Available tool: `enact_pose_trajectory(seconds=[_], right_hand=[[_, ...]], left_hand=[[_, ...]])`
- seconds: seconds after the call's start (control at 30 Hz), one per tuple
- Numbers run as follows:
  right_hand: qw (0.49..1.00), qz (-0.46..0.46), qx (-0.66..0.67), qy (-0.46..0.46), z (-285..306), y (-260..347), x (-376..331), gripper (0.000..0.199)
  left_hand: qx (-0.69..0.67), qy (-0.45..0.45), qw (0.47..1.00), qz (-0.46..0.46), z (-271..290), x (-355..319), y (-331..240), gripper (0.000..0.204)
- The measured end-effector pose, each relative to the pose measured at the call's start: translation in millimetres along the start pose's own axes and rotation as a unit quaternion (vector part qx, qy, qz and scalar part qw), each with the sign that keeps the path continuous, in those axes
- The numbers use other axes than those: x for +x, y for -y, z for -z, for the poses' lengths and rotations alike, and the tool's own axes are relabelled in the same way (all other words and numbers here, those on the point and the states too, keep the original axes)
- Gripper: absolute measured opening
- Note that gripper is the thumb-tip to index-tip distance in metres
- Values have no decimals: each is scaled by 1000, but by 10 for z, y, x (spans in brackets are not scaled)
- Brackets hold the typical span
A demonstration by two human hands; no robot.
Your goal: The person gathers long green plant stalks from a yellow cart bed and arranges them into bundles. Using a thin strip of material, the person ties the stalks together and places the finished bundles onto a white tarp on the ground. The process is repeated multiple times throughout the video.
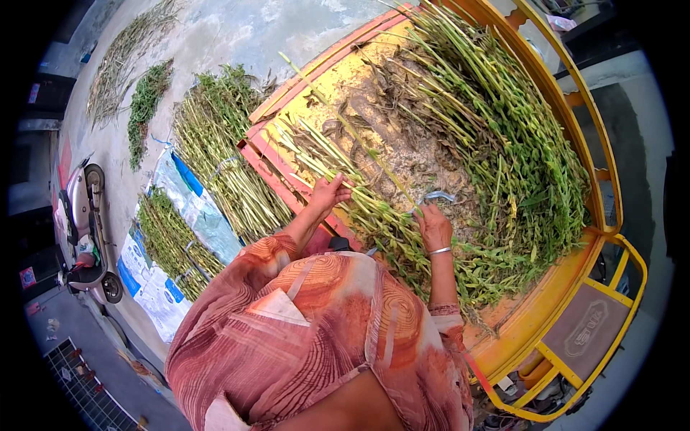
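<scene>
The left hand (330,192) is at the near bundle of stalks (377,212), which lies in front of the person, close to the edge of the yellow cart bed (321,106). Its fingers are rather straight and a little apart, and they rest over the stalks. The cut, pale ends of this bundle lie beyond the hand, to the upper left, while the leafy part continues below it, to the lower right.

The right hand (435,226) is on the other side of the same bundle, with a silver bracelet (440,251) on its wrist. Its fingers are bent inward, just beside the lower end of one long stalk (345,122), which runs from there to the upper left, across the cart bed. I cannot tell if the fingers are pinching this stalk. A bluish strip (440,195) is just above these fingers.

To the right of both hands, a large green heap of stalks (517,165) lies along the yellow rail (607,151). To the left, well apart from the right hand, a thick bundle (223,165) lies on the ground, and a smaller bundle (171,233) lies on a blue and white sheet (151,291).
</scene>
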State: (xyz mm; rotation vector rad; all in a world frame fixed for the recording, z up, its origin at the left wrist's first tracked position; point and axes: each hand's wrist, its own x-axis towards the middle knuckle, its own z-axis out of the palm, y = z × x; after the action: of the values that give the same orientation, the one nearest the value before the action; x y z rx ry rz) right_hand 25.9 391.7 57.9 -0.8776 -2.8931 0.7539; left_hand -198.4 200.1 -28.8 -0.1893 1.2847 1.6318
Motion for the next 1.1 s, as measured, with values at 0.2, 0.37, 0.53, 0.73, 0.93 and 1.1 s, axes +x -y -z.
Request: enact_pose_trajectory(seconds=[0.2,0.37,0.53,0.73,0.93,1.1], right_hand=[[988,17,-147,50,-198,-456,-219,29],[950,-91,-102,279,-271,-652,-279,32],[963,-97,-61,245,0,-210,-534,33],[992,-105,-62,17,-1058,-595,-799,18],[983,-169,-61,-49,-991,-516,-571,34],[979,-189,-41,-57,-1127,-490,-583,67]], left_hand=[[-27,-9,999,-22,410,303,-288,31],[-24,-82,996,4,370,461,-137,29],[35,-116,993,19,379,513,-129,25],[243,-296,924,-6,343,654,-113,39],[585,-317,658,-352,-166,773,-774,74],[729,-155,635,-204,-730,1637,-918,105]])
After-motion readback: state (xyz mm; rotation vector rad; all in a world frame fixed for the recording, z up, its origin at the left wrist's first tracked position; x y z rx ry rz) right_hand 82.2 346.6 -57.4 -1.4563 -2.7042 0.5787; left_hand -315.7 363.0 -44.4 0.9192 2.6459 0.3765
